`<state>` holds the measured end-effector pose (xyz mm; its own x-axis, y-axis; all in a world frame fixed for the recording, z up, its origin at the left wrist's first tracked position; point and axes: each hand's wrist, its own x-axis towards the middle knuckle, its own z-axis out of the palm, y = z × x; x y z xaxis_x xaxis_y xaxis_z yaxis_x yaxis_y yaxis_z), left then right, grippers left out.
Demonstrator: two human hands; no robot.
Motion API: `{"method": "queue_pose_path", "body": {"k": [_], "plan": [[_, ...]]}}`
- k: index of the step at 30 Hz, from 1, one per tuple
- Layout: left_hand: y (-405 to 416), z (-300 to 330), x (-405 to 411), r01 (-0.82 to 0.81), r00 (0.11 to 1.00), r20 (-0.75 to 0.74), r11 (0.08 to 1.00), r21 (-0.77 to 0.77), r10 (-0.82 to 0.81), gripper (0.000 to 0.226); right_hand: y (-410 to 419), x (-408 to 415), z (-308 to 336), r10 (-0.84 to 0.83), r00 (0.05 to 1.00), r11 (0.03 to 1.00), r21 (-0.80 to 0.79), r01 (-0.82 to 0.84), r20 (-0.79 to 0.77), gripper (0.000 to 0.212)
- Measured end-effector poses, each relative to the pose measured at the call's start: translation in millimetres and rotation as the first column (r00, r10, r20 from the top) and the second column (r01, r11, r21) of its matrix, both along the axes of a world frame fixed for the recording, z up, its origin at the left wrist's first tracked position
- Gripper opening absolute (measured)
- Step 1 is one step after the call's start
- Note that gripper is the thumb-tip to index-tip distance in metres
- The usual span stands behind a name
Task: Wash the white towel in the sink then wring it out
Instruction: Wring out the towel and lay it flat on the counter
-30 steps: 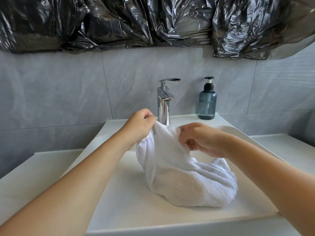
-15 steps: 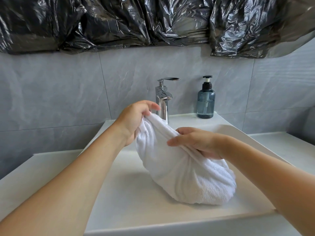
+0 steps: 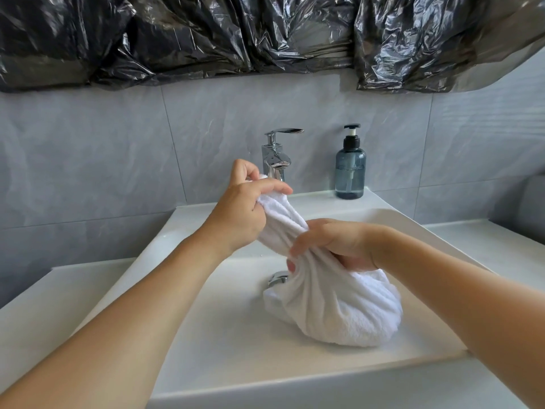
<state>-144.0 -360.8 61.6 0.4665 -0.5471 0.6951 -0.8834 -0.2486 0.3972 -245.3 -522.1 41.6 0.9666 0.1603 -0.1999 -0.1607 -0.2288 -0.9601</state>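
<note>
Both hands, left hand (image 3: 240, 215) and right hand (image 3: 333, 246), grip the bunched white terry towel (image 3: 333, 308) with curled fingers over the white ceramic sink (image 3: 206, 335); wringing seems just beginning, and no water runs.

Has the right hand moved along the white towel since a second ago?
Yes. The right hand has slid down the white terry towel, away from the chrome faucet and nearer the silver drain.

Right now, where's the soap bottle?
Head view: the soap bottle stands on the sink's back ledge, right of the tap, against the wall.
</note>
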Motion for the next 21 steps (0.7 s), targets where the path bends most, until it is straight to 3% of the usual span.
{"method": "queue_pose_path", "body": {"k": [2,5,7,9,11,13,15,17,19,21], "plan": [[1,0,3,-0.028,0.992,0.125,0.999,-0.037,0.032,0.056,0,1,1,-0.024,1.0,0.996,-0.08,0.026,0.018,0.012],[3,-1,10,-0.079,0.966,0.247,0.997,-0.015,0.08,0.052,-1,1,-1,-0.066,0.998,0.97,-0.234,0.059,-0.023,0.027],[4,-4,12,-0.107,0.949,0.306,0.991,0.086,0.075,0.052,-1,1,-2,-0.116,0.993,0.924,-0.366,0.109,0.003,0.021],[6,-8,10,-0.131,0.958,0.284,0.951,0.28,0.048,0.049,-4,1,-1,-0.186,0.98,0.868,-0.455,0.196,0.068,0.018],[9,-13,10,-0.185,0.966,0.25,0.855,0.485,0.067,0.037,-9,1,-1,-0.221,0.972,0.89,-0.392,0.233,0.077,0.024],[11,-18,9,-0.281,0.941,0.324,0.764,0.581,0.101,0.039,-13,-1,-4,-0.206,0.979,0.941,-0.272,0.2,0.007,0.028],[8,-24,4,-0.456,0.832,0.538,0.714,0.531,0.132,0.04,-12,-6,-5,-0.171,0.983,0.958,-0.243,0.151,-0.063,0.027],[5,-26,-7,-0.633,0.693,0.703,0.601,0.488,0.159,0.029,-3,-12,-8,-0.148,0.984,0.94,-0.324,0.109,-0.097,0.032],[7,-26,-14,-0.709,0.597,0.791,0.551,0.441,0.135,0.015,7,-20,-8,-0.14,0.988,0.868,-0.487,0.095,-0.058,0.038],[13,-23,-24,-0.712,0.544,0.831,0.589,0.382,0.118,0.01,14,-33,-3,-0.145,0.989,0.737,-0.668,0.098,-0.015,0.046]]}}
